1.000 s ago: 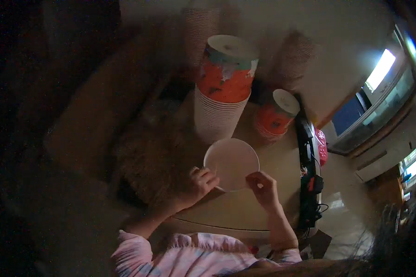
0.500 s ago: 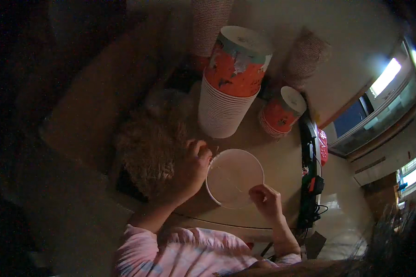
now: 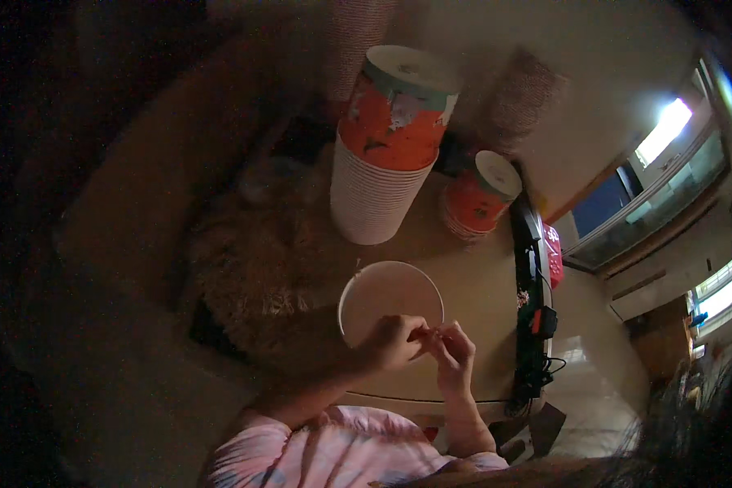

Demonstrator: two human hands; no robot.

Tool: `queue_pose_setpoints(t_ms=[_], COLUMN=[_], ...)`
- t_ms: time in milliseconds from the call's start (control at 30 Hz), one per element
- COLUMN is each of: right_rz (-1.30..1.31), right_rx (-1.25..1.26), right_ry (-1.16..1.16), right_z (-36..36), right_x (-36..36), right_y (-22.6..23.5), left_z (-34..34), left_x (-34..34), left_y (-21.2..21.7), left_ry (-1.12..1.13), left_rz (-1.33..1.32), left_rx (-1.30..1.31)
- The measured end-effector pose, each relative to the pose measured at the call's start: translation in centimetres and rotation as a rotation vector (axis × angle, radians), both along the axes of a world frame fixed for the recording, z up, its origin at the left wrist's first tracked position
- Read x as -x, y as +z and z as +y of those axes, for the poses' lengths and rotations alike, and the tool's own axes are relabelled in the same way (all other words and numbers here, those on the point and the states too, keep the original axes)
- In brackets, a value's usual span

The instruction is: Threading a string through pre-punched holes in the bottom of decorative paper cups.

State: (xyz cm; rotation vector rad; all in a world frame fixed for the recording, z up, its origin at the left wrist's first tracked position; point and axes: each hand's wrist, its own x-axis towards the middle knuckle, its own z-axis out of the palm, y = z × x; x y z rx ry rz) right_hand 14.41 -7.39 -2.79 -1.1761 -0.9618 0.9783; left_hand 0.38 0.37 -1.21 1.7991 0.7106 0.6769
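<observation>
A white round paper tub [image 3: 389, 286] sits on the table with its mouth facing me. Over its near rim my left hand [image 3: 392, 340] and my right hand [image 3: 454, 348] meet, fingertips pinched together. Whatever lies between them is too small and dim to make out. To the left is a shaggy brown bundle of fibres [image 3: 248, 268]. Behind the tub rises a tall stack of upturned paper tubs [image 3: 382, 191], its top one orange and green with torn patches.
A shorter stack of orange tubs [image 3: 480, 195] stands at the right. Along the table's right edge runs a dark strip with cables and an orange-and-black device [image 3: 543, 323]. A red item [image 3: 551, 254] is beside it. Rope-wrapped posts [image 3: 525, 98] stand at the back.
My left hand has left the tub's left rim and come right and nearer to meet my right hand. The right hand has shifted slightly. The whole view has moved a little.
</observation>
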Motion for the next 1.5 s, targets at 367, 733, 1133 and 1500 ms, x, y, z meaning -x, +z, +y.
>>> queue_pose_setpoints(t_ms=[367, 733, 1133, 1500], right_rz=[-0.941, -1.297, -0.955, -0.947], right_rx=[-0.206, -0.407, -0.047, -0.149], right_ry=[0.140, 0.365, 0.308, 0.299], right_z=[1.7, 2.6, 2.9, 2.8], right_x=[-1.6, -2.9, -3.6, -4.8], right_y=[7.4, 7.5, 5.4, 3.5], left_z=[0.3, 0.4, 0.5, 0.7], left_x=[1.3, 0.5, -0.1, -0.4], left_y=[0.8, 0.4, -0.8, -0.4], left_ry=[-0.024, 0.004, 0.075, -0.070], left_rz=[0.149, -0.016, -0.042, 0.071], left_rx=[-0.096, -0.146, -0.359, -0.016])
